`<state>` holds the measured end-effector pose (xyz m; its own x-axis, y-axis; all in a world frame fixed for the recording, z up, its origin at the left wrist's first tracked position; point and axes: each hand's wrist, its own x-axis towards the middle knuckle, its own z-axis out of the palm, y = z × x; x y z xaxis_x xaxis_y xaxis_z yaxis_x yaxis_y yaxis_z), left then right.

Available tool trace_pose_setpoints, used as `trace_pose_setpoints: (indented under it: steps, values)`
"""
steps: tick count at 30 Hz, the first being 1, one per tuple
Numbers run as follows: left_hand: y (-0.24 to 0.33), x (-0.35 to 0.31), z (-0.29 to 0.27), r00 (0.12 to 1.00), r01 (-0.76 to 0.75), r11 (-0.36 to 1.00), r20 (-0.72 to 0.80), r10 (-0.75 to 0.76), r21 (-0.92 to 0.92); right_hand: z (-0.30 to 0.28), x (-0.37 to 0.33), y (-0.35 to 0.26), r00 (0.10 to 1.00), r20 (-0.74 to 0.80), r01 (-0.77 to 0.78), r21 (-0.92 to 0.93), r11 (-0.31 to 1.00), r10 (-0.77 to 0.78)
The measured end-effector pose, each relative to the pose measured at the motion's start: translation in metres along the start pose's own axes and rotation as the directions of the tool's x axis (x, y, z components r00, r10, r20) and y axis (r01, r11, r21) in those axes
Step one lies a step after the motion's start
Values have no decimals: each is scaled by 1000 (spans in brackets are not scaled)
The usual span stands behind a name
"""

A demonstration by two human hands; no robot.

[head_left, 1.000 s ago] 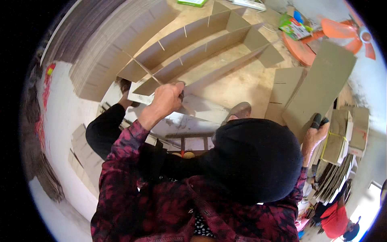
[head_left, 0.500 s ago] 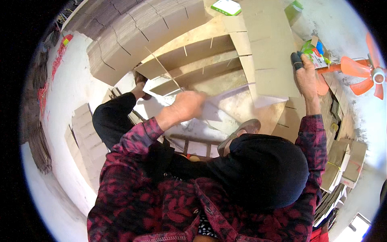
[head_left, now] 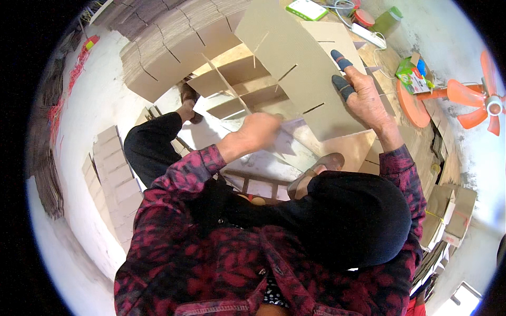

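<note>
Right hand [head_left: 366,102] grips tan, slotted, flat cardboard sheet [head_left: 308,84] near its right edge. Left hand [head_left: 255,132] is curled, blurred, left of sheet; can't tell if it's holding anything.

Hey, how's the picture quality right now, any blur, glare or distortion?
Head view: left hand blurred, right hand and slotted cardboard panel fairly sharp; head view: bright patch at lower right washed out; head view: black corners, with straight edges bowing toward the rim.
</note>
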<state>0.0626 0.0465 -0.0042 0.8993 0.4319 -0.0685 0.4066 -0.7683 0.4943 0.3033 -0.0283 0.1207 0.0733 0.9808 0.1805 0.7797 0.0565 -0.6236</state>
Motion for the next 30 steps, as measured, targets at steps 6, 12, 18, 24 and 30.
trace_pose_setpoints:
  steps: [6,12,18,24,30]
  values:
    - [1,-2,-8,998,43,998,53,-40,-54,4,8,-16,1000,16,-5,-35,999,5]
    - [1,0,-2,998,25,998,59,-22,-57,12,11,-17,996,80,40,-72,997,-34]
    - [0,-1,-6,998,30,998,59,-27,-57,38,16,-15,992,120,-23,-95,995,34]
    - [-1,1,-7,994,54,998,94,-52,-17,65,16,-13,957,246,-99,-212,972,151]
    - [-2,5,-4,995,2,1000,97,-5,26,90,9,-20,977,203,158,-488,858,-64]
